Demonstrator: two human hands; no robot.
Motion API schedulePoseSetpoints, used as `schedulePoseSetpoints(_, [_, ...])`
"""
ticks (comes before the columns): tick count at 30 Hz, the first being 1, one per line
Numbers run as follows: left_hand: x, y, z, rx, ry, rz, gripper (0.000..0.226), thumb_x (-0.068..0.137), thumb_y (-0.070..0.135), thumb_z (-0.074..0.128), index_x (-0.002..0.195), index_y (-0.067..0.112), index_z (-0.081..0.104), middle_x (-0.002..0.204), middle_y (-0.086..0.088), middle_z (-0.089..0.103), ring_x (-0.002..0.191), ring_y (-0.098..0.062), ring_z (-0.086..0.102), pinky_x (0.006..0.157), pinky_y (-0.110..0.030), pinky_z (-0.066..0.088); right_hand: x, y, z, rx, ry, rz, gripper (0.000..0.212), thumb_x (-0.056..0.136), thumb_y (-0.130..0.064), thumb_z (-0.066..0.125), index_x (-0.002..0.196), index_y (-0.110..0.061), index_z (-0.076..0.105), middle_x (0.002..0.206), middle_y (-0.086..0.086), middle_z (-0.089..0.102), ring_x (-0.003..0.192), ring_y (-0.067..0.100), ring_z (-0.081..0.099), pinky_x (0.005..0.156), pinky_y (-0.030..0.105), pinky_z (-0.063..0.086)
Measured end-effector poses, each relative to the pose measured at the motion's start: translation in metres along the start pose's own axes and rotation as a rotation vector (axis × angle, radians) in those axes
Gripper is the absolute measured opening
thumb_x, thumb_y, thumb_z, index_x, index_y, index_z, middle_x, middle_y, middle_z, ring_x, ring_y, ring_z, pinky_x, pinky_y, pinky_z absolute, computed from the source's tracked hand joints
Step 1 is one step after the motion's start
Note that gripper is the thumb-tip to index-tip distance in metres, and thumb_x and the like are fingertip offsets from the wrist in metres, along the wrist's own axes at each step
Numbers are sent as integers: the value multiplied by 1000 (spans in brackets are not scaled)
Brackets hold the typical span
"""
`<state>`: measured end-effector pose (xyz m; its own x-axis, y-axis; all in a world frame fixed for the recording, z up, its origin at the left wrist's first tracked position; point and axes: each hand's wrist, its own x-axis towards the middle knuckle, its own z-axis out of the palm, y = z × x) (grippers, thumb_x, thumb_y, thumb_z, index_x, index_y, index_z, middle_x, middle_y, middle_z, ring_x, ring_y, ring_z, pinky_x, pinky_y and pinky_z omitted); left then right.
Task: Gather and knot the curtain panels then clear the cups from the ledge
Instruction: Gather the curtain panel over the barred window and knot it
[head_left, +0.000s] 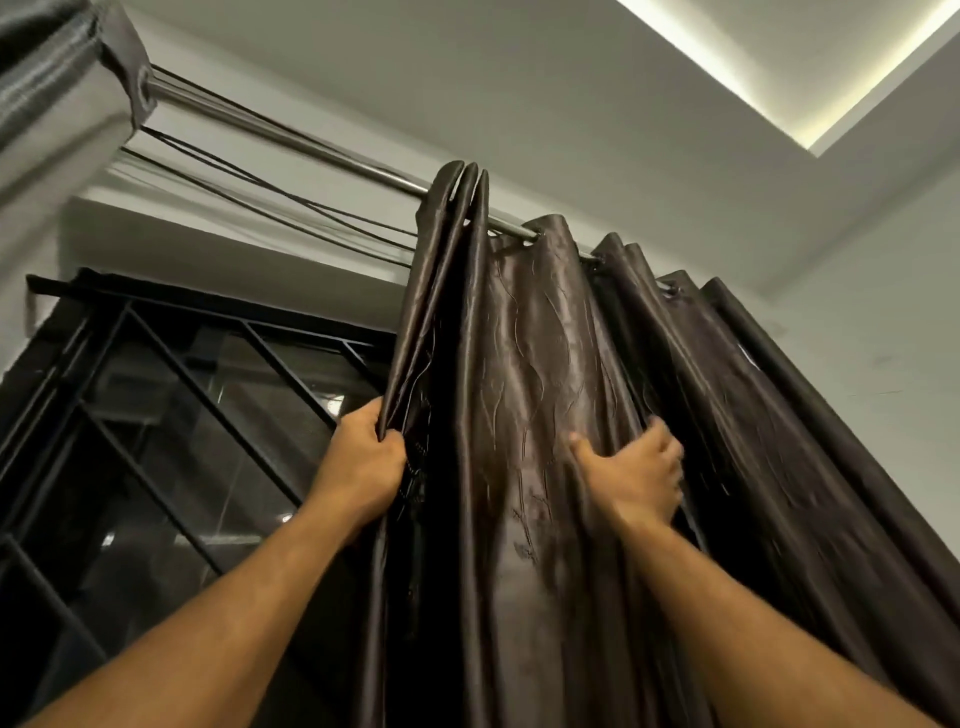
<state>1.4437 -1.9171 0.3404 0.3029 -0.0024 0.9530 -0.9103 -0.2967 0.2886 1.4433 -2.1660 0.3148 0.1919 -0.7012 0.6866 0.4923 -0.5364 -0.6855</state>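
Dark curtain (524, 389): we lose its lower part below the bottom edge of the view; deep folds between the pleats are too black to read.
Grey curtain (57, 88): only a corner shows, cut off by the top and left edges.
Left hand (363, 462): we see the fingertips vanish behind the curtain's edge.
Right hand (636, 470): blurred; fingers tucked into a fold, so we cannot tell the grip.
Rod (322, 148): hidden where the pleats cover it.
Window (171, 415): right part hidden behind fabric; the glass shows only dim reflections.
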Motion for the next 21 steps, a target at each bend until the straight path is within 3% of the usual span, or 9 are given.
schedulePoseSetpoints(1, [-1, 0, 0, 19, -13, 14, 38, 101, 2, 44, 114, 29, 67, 95, 3, 74, 83, -15, 70, 67, -24, 50, 7, 6, -7, -13, -92, 109, 105, 82, -53, 79, 157, -7, 22, 155, 20, 40, 139, 40, 45, 114, 56, 39])
schedulePoseSetpoints(3, [-3, 3, 0, 18, -28, 19, 41, 101, 2, 42, 116, 31, 66, 96, 5, 73, 86, -13, 68, 69, -23, 48, 11, 10, -11, 1, -264, 162, 86, 87, -31, 79, 153, -4, 32, 142, 19, 56, 126, 37, 58, 106, 44, 48])
schedulePoseSetpoints(5, [-6, 6, -1, -10, -33, -1, 42, 101, 2, 41, 115, 32, 66, 95, 5, 74, 85, -13, 69, 68, -23, 48, 7, 0, 1, -3, -349, 24, 59, 88, -14, 74, 143, -8, 53, 127, 11, 68, 115, 30, 67, 95, 32, 54])
schedulePoseSetpoints(9, [-6, 13, -1, -89, 10, -45, 39, 97, 4, 44, 97, 30, 72, 76, 4, 74, 73, -21, 69, 67, -37, 55, -27, -54, 31, 102, -449, -361, 45, 79, -22, 80, 123, -18, 74, 113, -1, 77, 108, 17, 72, 96, 33, 58])
schedulePoseSetpoints(11, [-3, 19, 0, -158, 85, -41, 33, 98, 10, 50, 85, 31, 73, 81, 3, 75, 82, -21, 69, 75, -36, 54, -56, -92, 36, 140, -508, -575, 29, 84, -15, 74, 113, -13, 77, 109, 5, 79, 104, 22, 73, 92, 37, 59])
schedulePoseSetpoints(14, [-6, 34, 3, -274, 147, -15, 22, 101, 31, 57, 88, 33, 75, 93, 3, 77, 91, -13, 71, 85, -33, 53, -75, -124, 30, 145, -608, -699, 31, 83, -10, 58, 109, -10, 76, 105, 12, 77, 99, 30, 72, 86, 43, 60])
schedulePoseSetpoints(18, [-12, 46, 12, -146, 105, 59, 18, 97, 8, 61, 97, 20, 75, 89, -1, 77, 81, -15, 71, 77, -31, 54, -48, -97, 11, 425, -831, -545, 32, 89, 10, 56, 99, -11, 78, 84, 0, 77, 75, 4, 68, 72, 16, 56])
schedulePoseSetpoints(19, [-13, 48, 16, -83, 85, 70, 25, 95, 0, 57, 101, 17, 74, 90, -3, 77, 81, -17, 71, 76, -31, 55, -40, -85, 7, 519, -806, -442, 28, 89, 10, 59, 96, -9, 79, 84, 4, 79, 73, 3, 66, 73, 15, 54])
schedulePoseSetpoints(21, [-12, 50, 24, -3, 46, 63, 38, 93, -7, 49, 105, 19, 74, 90, 0, 78, 82, -17, 73, 76, -29, 55, -9, -63, 13, 635, -607, -268, 17, 89, -9, 69, 103, -3, 77, 103, 19, 77, 85, 11, 67, 84, 28, 56])
